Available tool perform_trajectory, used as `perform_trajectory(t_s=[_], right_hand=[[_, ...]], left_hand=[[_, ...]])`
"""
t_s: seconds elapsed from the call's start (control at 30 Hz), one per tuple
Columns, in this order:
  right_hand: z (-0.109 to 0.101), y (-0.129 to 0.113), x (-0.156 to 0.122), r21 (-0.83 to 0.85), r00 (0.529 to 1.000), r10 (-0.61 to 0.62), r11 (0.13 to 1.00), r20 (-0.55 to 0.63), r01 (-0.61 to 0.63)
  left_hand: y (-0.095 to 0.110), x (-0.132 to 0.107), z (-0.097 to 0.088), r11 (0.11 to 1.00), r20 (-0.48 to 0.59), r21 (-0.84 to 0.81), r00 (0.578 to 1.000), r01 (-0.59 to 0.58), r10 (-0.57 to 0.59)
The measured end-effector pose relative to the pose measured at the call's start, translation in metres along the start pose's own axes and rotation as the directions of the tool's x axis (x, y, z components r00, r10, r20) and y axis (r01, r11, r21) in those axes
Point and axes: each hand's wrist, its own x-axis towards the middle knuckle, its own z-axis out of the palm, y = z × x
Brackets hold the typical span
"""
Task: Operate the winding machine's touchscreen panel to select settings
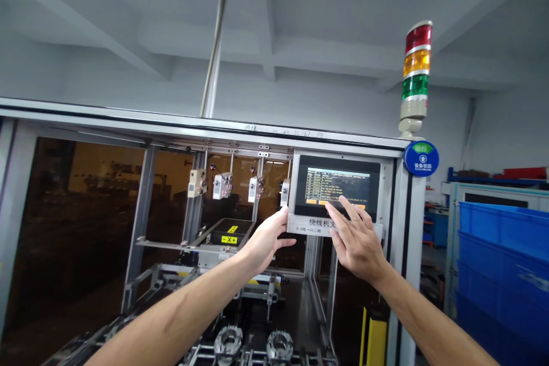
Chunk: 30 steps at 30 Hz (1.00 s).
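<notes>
A touchscreen panel (338,180) with rows of small text and orange buttons is mounted on the machine's front frame. My right hand (358,240) is raised before its lower part, fingers stretched out and spread, fingertips at the bottom edge of the display; whether they touch the glass I cannot tell. At the panel's lower left corner is my left hand (272,239), fingers extended and thumb apart, its fingertips against or close to the edge. A white label strip (311,224) with printed characters runs below the screen, partly hidden by my right hand.
Inside the machine hang several white tensioner units (223,186); below are round metal fixtures (228,341). A red, amber and green signal tower (416,71) tops the right corner, above a round blue sign (421,158). Blue bins (501,263) are stacked at right, a yellow post (376,334) nearer.
</notes>
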Motion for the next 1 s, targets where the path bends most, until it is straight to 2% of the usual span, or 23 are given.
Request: perform_trajectory(t_s=[0.37,0.7,1.0], right_hand=[[-0.0064,0.0015,-0.0020,-0.008,1.000,0.006,1.000,-0.020,-0.007],[-0.0029,-0.0014,0.0024,-0.005,0.999,-0.003,1.000,0.043,0.003],[-0.0002,-0.0014,0.0018,0.001,0.999,-0.007,1.000,0.033,0.007]], left_hand=[[-0.0008,0.0012,-0.0016,1.000,-0.004,0.010,1.000,-0.003,0.003],[-0.0011,0.0001,-0.0015,1.000,-0.004,0.001,1.000,-0.007,0.007],[0.0015,-0.0013,0.0011,1.000,-0.018,-0.013,1.000,0.009,-0.009]])
